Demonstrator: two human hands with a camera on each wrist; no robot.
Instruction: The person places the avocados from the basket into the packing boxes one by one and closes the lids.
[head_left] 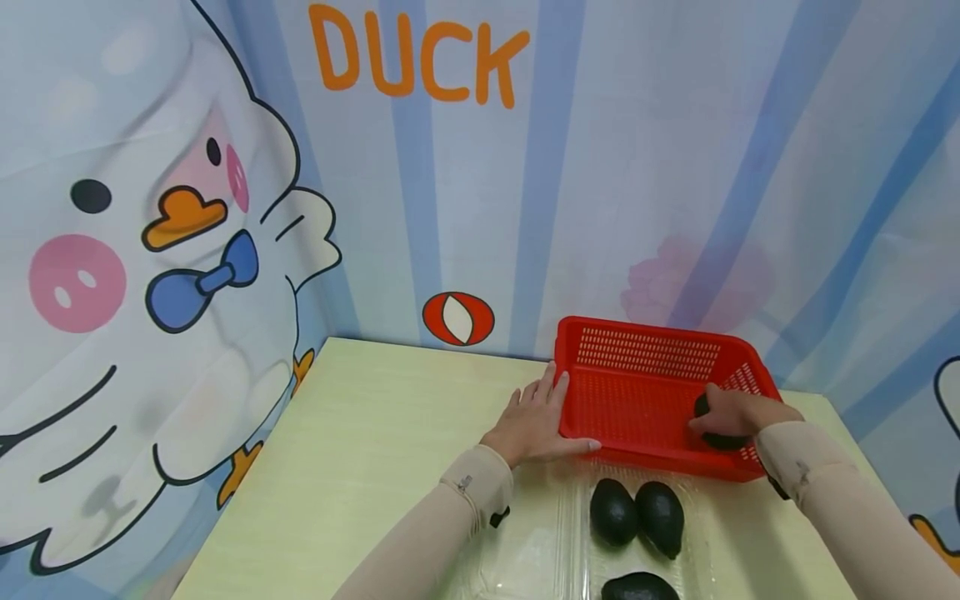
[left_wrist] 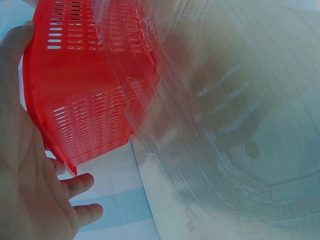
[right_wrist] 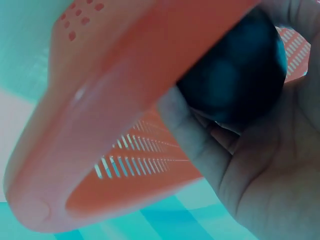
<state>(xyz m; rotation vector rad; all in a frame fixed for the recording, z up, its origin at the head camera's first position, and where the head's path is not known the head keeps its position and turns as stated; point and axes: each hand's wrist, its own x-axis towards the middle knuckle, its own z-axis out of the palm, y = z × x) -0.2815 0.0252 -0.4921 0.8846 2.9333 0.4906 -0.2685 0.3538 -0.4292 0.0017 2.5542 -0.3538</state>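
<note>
At the right end of the red plastic basket (head_left: 637,408), my right hand (head_left: 731,412) grips a dark avocado (head_left: 723,441). The right wrist view shows fingers and thumb curled round that avocado (right_wrist: 240,70), inside the basket's rim. My left hand (head_left: 534,423) lies spread at the near left corner of the basket, thumb along the front rim and the other fingers against the left side. Two avocados (head_left: 613,512) lie side by side in a clear plastic clamshell box (head_left: 693,542) in front of the basket. A third avocado (head_left: 640,587) is cut off by the bottom edge.
The box's transparent lid (head_left: 532,542) lies folded out to the left, partly under my left forearm. A pale yellow table (head_left: 375,433) carries everything. Behind it hangs a blue-striped cloth (head_left: 480,208) with duck pictures, close to the basket's back.
</note>
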